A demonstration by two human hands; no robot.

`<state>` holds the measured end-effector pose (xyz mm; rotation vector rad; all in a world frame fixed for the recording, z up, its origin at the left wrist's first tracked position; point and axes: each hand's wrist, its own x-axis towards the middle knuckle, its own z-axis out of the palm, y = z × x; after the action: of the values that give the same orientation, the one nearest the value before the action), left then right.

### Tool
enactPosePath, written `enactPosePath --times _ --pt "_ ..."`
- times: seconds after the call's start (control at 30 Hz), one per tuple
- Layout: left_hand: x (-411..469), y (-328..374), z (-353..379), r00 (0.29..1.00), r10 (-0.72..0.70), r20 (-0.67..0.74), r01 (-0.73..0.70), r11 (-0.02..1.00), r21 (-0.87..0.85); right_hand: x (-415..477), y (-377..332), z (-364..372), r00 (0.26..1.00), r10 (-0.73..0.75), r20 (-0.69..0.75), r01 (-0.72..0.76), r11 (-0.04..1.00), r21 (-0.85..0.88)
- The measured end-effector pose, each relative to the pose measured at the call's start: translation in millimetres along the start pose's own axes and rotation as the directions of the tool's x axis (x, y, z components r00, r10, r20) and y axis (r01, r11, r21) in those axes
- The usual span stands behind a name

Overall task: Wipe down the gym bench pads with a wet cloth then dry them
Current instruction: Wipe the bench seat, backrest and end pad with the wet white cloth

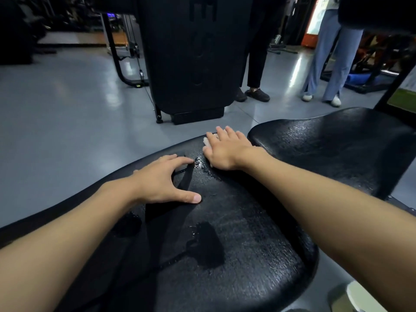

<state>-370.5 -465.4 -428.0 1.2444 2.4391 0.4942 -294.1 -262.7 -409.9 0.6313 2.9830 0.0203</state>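
Observation:
A long black bench pad point(236, 233) fills the lower half of the view, its textured surface shiny with wet streaks and small puddles. A second black pad point(333, 140) lies just beyond it on the right, also glistening. My right hand point(225, 149) presses flat on a small white cloth point(206, 141) at the far edge of the near pad; only a corner of the cloth shows under the fingers. My left hand point(166, 179) rests on the near pad with fingers spread and holds nothing.
A tall black machine housing point(193, 57) stands on the grey floor straight ahead. Two people's legs point(324, 64) stand at the back right. A cable machine frame point(121, 52) is at the back left. A pale object point(360, 296) sits at the bottom right.

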Motion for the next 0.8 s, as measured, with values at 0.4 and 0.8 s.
enactPosePath --times 0.4,0.8 --pt "-8 3 1 1.000 -0.009 -0.019 0.009 1.000 -0.009 -1 -6 -3 0.994 -0.095 0.052 0.097 0.995 -0.036" --pt "-6 2 2 1.000 0.011 -0.021 -0.010 0.999 0.037 -158 -9 5 0.978 -0.150 0.143 0.173 0.972 -0.162"
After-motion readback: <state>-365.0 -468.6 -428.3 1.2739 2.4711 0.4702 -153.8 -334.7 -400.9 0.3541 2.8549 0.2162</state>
